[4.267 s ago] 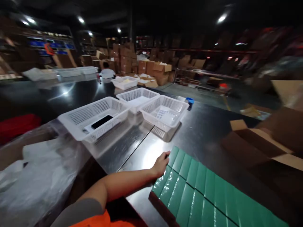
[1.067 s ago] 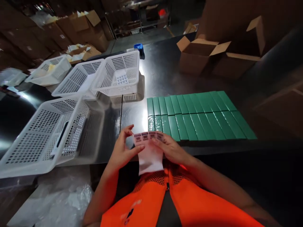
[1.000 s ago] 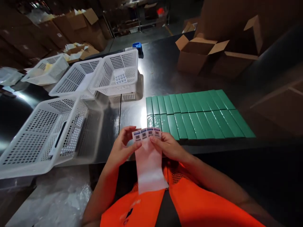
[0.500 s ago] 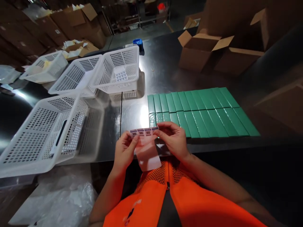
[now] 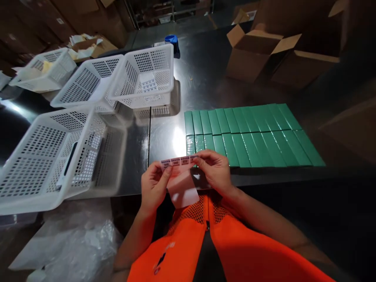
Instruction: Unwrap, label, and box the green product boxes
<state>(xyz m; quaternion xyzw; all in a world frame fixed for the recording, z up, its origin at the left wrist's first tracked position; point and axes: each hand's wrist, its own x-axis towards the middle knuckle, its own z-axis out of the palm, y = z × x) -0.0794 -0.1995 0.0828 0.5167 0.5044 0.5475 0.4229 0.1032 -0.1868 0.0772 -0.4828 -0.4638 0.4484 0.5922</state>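
Observation:
Between my two hands, near the table's front edge, is a sheet of labels [image 5: 183, 192] with a row of small printed labels along its top. My left hand [image 5: 155, 186] pinches the sheet's left end between thumb and fingers. At the other end my right hand [image 5: 215, 172] grips the top corner, thumb over the printed row. The lower part of the sheet hangs down, whitish and plain, in front of an orange vest. Just beyond my right hand lie two rows of green boxes [image 5: 258, 147], packed side by side, some with shiny wrap.
White plastic baskets stand on the left, the nearest basket [image 5: 55, 203] holding a dark-edged item. Another basket [image 5: 141, 101] contains printed label sheets. A blue object [image 5: 173, 43] stands behind it. Open cardboard boxes [image 5: 245, 64] sit at the back right. Clear plastic bags [image 5: 79, 243] lie below left.
The camera view has tilted slightly, so the baskets and the green boxes sit a little higher in the picture. Both hands keep hold of the label sheet, its printed row a bit flatter.

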